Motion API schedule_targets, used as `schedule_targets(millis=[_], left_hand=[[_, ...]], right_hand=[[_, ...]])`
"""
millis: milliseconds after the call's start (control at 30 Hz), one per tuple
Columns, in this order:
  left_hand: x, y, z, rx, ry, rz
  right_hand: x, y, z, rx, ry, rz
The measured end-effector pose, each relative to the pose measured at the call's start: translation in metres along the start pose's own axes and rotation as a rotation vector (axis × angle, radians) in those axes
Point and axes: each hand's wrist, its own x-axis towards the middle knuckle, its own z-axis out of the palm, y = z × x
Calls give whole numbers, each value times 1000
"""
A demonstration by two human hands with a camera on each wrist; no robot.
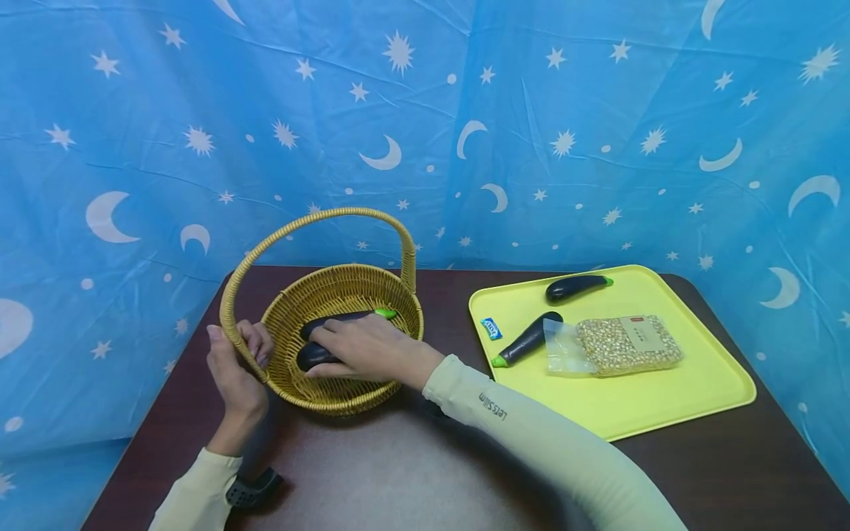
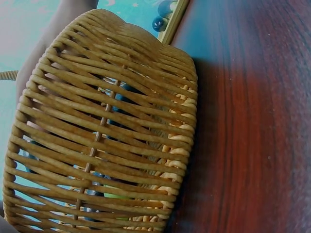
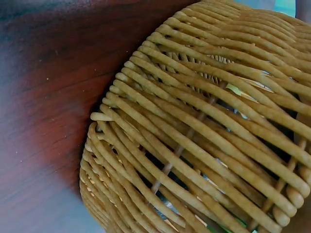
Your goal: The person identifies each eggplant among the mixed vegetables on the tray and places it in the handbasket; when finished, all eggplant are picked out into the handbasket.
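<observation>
A yellow wicker basket with a tall arched handle stands on the left part of the table, and its woven wall fills much of both wrist views. My left hand grips the foot of the handle at the basket's left rim. Inside the basket, my right hand holds a dark eggplant between thumb and fingers; the palm covers most of it. Just behind lies another eggplant, its green stem end pointing right. Both hands are hidden behind the weave or out of sight in the wrist views.
To the right, a yellow tray carries an eggplant at its back, another eggplant, a small blue packet and a clear bag of pale kernels. The dark wooden table ends at a blue curtain.
</observation>
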Motion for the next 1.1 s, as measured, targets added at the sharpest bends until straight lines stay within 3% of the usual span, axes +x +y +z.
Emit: schedule_targets(millis=[333, 867, 1100], left_hand=[[1, 0, 2, -3, 6, 7], [0, 0, 2, -38, 8, 8], [0, 0, 2, -31, 7, 7]], right_hand=[[-1, 1, 1, 7, -34, -23], [0, 2, -1, -87, -80, -43], [-1, 4, -6, -68, -87, -40]])
